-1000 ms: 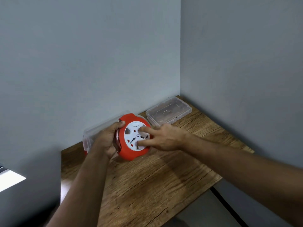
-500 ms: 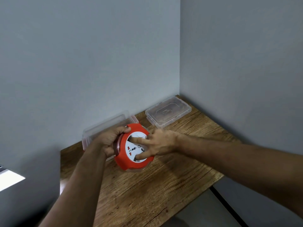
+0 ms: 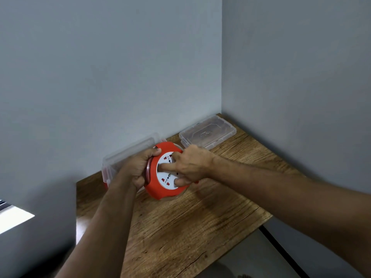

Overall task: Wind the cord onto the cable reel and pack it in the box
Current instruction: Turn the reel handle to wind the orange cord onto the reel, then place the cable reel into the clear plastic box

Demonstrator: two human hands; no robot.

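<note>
A round red cable reel (image 3: 160, 192) with a white socket face stands tilted above the wooden table. My left hand (image 3: 138, 167) grips its left rim, thumb over the top edge. My right hand (image 3: 190, 166) lies on the white face, with a finger and thumb pressed into it. Red cord coils show at the reel's left edge. Behind the reel, against the wall, lies the clear plastic box (image 3: 124, 155) with red clips, partly hidden by my left hand. No loose cord is visible.
The box's clear lid (image 3: 207, 133) lies flat in the table's back right corner. Grey walls close off the back and right. The wooden table (image 3: 180, 233) ends in a front right edge near my right forearm, with floor below.
The reel has been lifted and tipped a little toward me. The white face has turned, and my right hand's fingers have shifted round on it. My left hand keeps its grip.
</note>
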